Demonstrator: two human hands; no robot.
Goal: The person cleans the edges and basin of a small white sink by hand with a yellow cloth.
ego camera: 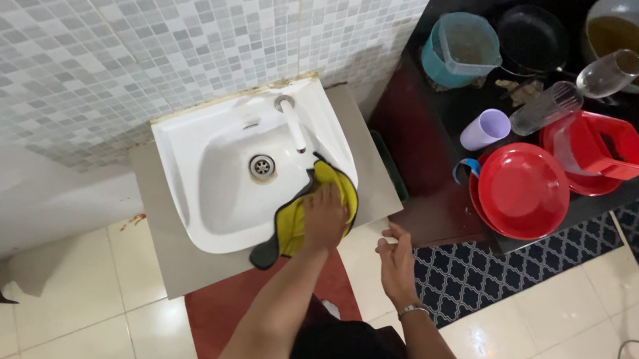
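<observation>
On the sink (183,208) front rim, left hand (325,217) presses flat on yellow cloth (296,224); right hand (396,259) beside sink, half-curled, empty. Best: wipe along rim with even pressure.

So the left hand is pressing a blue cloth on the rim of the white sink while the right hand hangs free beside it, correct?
Not quite: the cloth is yellow, not blue, as the head view shows. The rest holds: the left hand presses it on the rim of the white sink, and the right hand hangs free beside it.
</observation>
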